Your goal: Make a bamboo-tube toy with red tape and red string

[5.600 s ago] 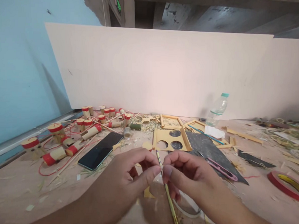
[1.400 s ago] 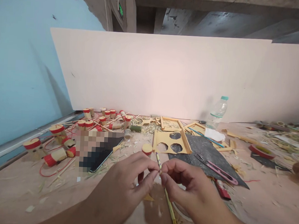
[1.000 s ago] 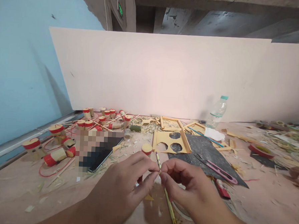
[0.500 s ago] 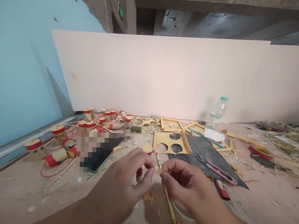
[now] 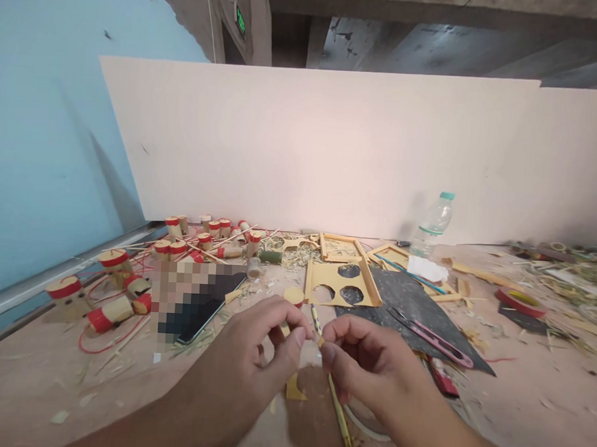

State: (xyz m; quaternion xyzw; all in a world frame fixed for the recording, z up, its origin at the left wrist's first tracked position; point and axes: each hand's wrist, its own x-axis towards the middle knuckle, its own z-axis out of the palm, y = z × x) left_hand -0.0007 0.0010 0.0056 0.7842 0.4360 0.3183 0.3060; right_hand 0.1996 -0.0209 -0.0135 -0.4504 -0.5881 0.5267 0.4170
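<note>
My right hand (image 5: 371,369) pinches a thin yellow-green stick (image 5: 336,407) that slants from near my chest up to between my fingertips. My left hand (image 5: 266,352) is curled, its thumb and forefinger closed right beside the stick's upper end (image 5: 315,316), touching or nearly touching a small tan bit there. Both hands hover low over the wooden tabletop (image 5: 44,383). A small yellowish scrap (image 5: 294,389) lies on the table under the hands.
Several red-capped bamboo cylinders (image 5: 111,260) and red cord sit at the left, by a phone (image 5: 201,308). A yellow sheet with round cut-outs (image 5: 340,282), a dark sheet (image 5: 414,303), pink snips (image 5: 437,341), a water bottle (image 5: 433,224), a red tape roll (image 5: 522,302) lie ahead.
My left fingertips have slipped slightly off and back beside the stick's tip; the right hand keeps its pinch. Since the earliest frame the red tape roll has moved farther back on the right.
</note>
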